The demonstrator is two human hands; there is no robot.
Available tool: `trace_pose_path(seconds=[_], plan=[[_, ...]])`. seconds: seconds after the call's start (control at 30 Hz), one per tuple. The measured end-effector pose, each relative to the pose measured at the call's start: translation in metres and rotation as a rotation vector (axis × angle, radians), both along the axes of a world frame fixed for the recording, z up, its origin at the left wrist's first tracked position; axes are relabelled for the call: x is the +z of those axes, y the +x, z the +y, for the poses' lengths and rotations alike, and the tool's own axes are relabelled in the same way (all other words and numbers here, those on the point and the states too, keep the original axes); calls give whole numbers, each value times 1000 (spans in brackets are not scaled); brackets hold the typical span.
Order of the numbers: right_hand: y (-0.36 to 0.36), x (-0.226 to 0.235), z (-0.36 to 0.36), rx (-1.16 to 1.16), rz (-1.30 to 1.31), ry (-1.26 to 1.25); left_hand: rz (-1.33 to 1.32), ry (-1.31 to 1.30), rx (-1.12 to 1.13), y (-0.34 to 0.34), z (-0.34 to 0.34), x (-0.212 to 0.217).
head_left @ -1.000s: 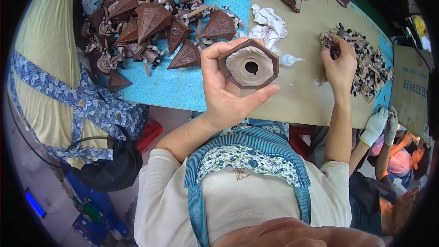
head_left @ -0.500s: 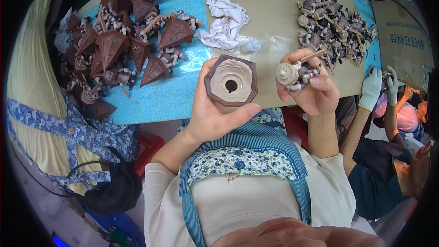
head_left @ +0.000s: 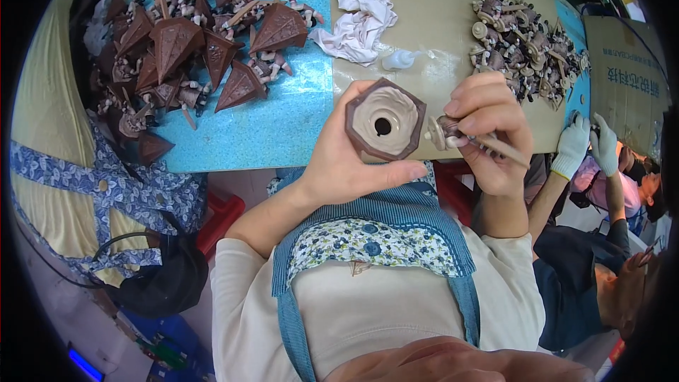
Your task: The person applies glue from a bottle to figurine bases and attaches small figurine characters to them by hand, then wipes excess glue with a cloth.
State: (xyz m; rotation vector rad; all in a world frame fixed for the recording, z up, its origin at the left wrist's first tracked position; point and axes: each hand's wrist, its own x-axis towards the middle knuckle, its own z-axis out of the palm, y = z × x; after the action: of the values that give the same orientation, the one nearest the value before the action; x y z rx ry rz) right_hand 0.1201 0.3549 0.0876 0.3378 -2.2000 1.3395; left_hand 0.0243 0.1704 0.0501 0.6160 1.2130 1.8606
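My left hand point(head_left: 339, 159) is wrapped round a brown faceted cone-shaped piece point(head_left: 359, 143), its hollow cream-coloured end facing up with a dark keyhole-like opening in the middle. In my right hand point(head_left: 495, 127) is a small figurine point(head_left: 453, 131), lying sideways so that its round, cream disc-like end points at the hollow piece. A narrow gap separates the two. My fingers cover much of the figurine, and a flat tan stick-like part of it point(head_left: 503, 148) juts out toward the lower right.
Brown pointed pieces joined with figurines point(head_left: 173, 46) crowd the blue mat at left. A crumpled white cloth point(head_left: 361, 25) and a small translucent bottle point(head_left: 401, 60) lie mid-table. Loose figurines point(head_left: 527, 46) are heaped at right, beside a cardboard box point(head_left: 626, 64) and another person's gloved hands point(head_left: 573, 145).
My right hand has turned the figurine so its disc end faces left. My left hand has shifted the hollow piece to the right, and the two are closer together.
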Motion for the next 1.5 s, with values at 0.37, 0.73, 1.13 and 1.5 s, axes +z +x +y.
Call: trace_pose_path(seconds=[0.37, 0.73, 1.13, 1.5], plan=[[-1, -17, -27, -135, 72, -74, 1, -139, 107, -2, 0, 14], [8, 9, -17, -110, -555, -734, 407, -14, 162, 0, 2, 2], [-7, 33, -38, -210, -225, 272, 366, -25, 194, 7, 17, -7], [-16, 26, -51, -256, -162, 428, 590, -24, 289, 4, 17, -5]])
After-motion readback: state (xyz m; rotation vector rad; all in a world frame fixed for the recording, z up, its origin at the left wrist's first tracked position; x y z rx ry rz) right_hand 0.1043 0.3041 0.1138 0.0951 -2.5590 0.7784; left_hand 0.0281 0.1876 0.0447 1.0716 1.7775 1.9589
